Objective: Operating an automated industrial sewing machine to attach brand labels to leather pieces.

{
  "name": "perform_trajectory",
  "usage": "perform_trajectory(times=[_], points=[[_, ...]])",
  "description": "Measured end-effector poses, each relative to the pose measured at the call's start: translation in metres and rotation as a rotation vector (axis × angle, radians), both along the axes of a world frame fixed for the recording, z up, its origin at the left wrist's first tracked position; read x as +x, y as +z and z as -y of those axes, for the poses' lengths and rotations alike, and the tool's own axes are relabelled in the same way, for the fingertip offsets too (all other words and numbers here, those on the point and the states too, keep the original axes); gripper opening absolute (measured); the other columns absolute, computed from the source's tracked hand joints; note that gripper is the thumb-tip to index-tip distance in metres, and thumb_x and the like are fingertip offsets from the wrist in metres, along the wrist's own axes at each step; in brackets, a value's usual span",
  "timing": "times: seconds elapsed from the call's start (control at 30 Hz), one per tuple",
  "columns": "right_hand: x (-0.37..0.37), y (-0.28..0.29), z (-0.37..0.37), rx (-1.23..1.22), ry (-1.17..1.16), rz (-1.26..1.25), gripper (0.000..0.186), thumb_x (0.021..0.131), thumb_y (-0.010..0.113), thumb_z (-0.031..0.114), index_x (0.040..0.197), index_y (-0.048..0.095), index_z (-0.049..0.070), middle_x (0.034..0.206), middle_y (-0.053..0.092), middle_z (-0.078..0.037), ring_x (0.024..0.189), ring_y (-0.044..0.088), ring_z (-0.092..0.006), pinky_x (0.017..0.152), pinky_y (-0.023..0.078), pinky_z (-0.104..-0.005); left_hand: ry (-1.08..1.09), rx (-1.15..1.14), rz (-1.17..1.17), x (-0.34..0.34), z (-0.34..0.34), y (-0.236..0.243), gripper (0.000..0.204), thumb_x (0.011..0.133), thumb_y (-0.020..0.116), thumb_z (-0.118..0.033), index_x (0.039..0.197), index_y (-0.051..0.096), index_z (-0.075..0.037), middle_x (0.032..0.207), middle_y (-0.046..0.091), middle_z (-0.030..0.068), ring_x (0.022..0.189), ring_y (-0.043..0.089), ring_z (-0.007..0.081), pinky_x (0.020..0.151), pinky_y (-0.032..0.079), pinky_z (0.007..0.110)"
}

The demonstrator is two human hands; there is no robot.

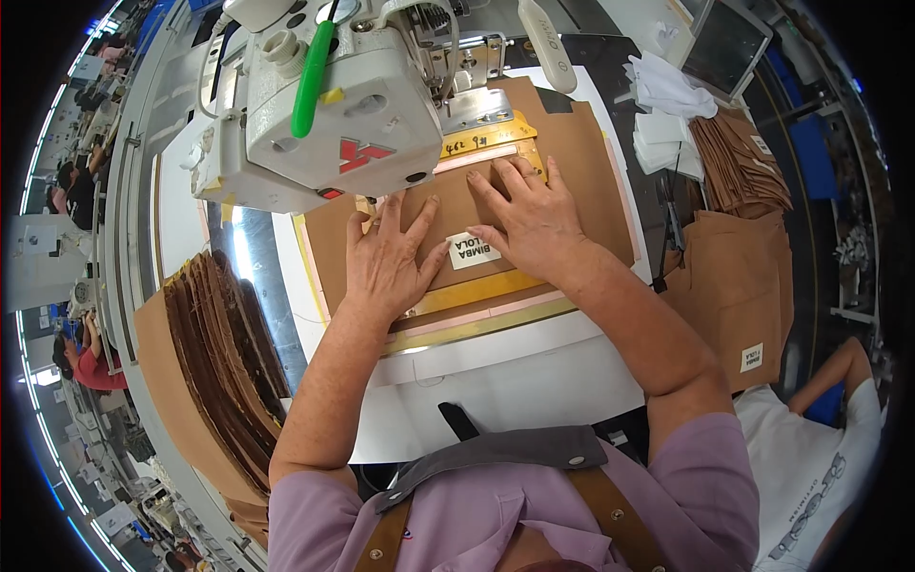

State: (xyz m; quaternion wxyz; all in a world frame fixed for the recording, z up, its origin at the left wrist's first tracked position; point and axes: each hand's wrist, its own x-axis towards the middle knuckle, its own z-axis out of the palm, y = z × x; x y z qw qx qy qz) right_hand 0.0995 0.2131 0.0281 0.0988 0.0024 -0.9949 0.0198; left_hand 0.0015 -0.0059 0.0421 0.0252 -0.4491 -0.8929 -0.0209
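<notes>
A brown panel [581, 200] lies flat under the head of a white sewing machine [334, 124], with a white label [474, 250] on it. My left hand [391, 253] rests on the panel left of the label, fingers spread and pointing away from me. Over the panel's right part my right hand [534, 214] lies with its fingers stretched out, the fingertips by a yellow template [491, 143] with a slot. A second yellow strip [477, 294] runs along the panel's near side. Neither hand grips anything.
A stack of brown pieces [210, 362] stands on the left. More brown pieces [739, 162] and a labelled brown panel [734, 286] lie on the right, near white cloth [672, 86] and dark scissors or snips [670, 224]. A green-handled tool [313, 81] hangs at the machine. Another person's sleeve [810, 458] shows at lower right.
</notes>
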Motion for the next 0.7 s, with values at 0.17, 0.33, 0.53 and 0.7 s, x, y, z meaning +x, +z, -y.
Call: perform_trajectory(times=[0.17, 0.33, 0.53, 0.7], points=[[-0.003, 0.001, 0.005, -0.018, 0.027, -0.009, 0.070, 0.099, 0.059, 0.059, 0.148, 0.057, 0.010, 0.139, 0.055, -0.013, 0.140, 0.047, -0.0285, 0.118, 0.034, -0.0636, 0.018, -0.009, -0.006, -0.003, 0.011, 0.001, 0.060, 0.100, 0.057, -0.053, 0.152, 0.055, -0.022, 0.155, 0.046, 0.0169, 0.129, 0.060, 0.0265, 0.115, 0.029, 0.052], [-0.005, 0.000, 0.006, 0.009, 0.062, -0.007, 0.070, 0.099, 0.058, 0.060, 0.148, 0.057, 0.010, 0.143, 0.056, -0.010, 0.141, 0.046, -0.0273, 0.120, 0.032, -0.0623, 0.037, -0.045, 0.010, -0.008, 0.021, 0.007, 0.062, 0.100, 0.056, -0.054, 0.153, 0.053, -0.022, 0.154, 0.049, 0.0166, 0.127, 0.061, 0.0252, 0.115, 0.029, 0.052], [-0.009, 0.008, 0.009, -0.008, 0.076, 0.021, 0.067, 0.100, 0.055, 0.062, 0.148, 0.058, 0.015, 0.147, 0.055, -0.007, 0.145, 0.041, -0.0308, 0.125, 0.022, -0.0597, 0.041, -0.049, -0.007, -0.015, 0.037, 0.006, 0.063, 0.100, 0.056, -0.054, 0.154, 0.053, -0.022, 0.153, 0.051, 0.0165, 0.125, 0.063, 0.0249, 0.115, 0.029, 0.052], [-0.008, 0.009, 0.016, 0.002, 0.059, 0.005, 0.073, 0.099, 0.055, 0.065, 0.149, 0.057, 0.013, 0.148, 0.054, -0.008, 0.144, 0.041, -0.0335, 0.126, 0.021, -0.0595, 0.068, -0.081, 0.010, -0.019, 0.047, 0.008, 0.063, 0.100, 0.056, -0.054, 0.154, 0.053, -0.022, 0.152, 0.050, 0.0161, 0.127, 0.061, 0.0243, 0.114, 0.030, 0.052]])
